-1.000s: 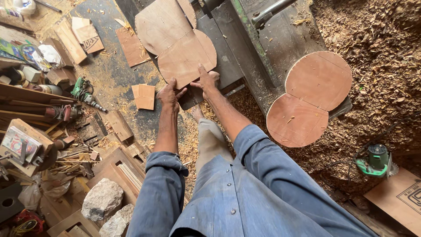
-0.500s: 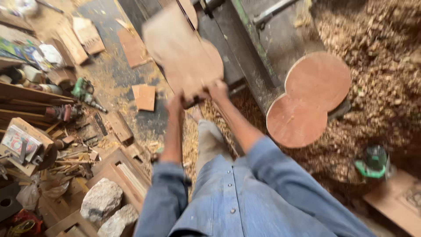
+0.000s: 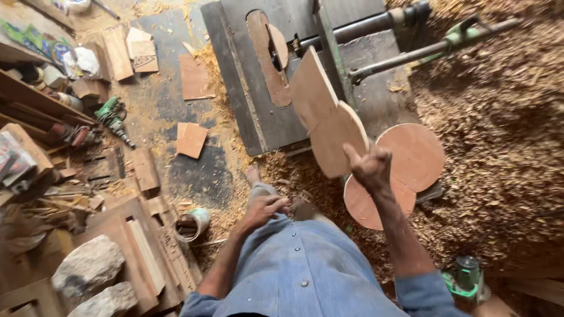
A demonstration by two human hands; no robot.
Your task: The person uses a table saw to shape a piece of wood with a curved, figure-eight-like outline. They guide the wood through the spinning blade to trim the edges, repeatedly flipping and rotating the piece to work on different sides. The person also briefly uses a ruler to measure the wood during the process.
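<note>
Plywood piece (image 3: 329,120) sits at centre of the frame, held up in the air by the right hand (image 3: 369,166), which grips its lower rounded edge. Piece is thin, light brown, tilted on edge: a straight-sided upper part and a rounded lower lobe. Slight motion blur on it.

Left hand (image 3: 263,209) hangs lower, centre frame, near the blue shirt (image 3: 311,270), fingers loosely curled, holding nothing.

Surface: dirt floor, thick sawdust (image 3: 505,135) over the whole right side. Table saw (image 3: 270,88) at top centre, dark metal top with an oval insert slot; the held piece overlaps it in view. Two round wooden discs (image 3: 411,158) lie on the sawdust just right of the right hand, overlapping each other.

Room: cluttered workshop. Square wood offcuts (image 3: 191,139) on the floor, left of centre. Green power drill (image 3: 113,120) at left. Two grey stones (image 3: 88,270) at lower left beside a wooden frame (image 3: 141,246). Small tin can (image 3: 194,222) near the left forearm. Green power tool (image 3: 464,279) at lower right.
</note>
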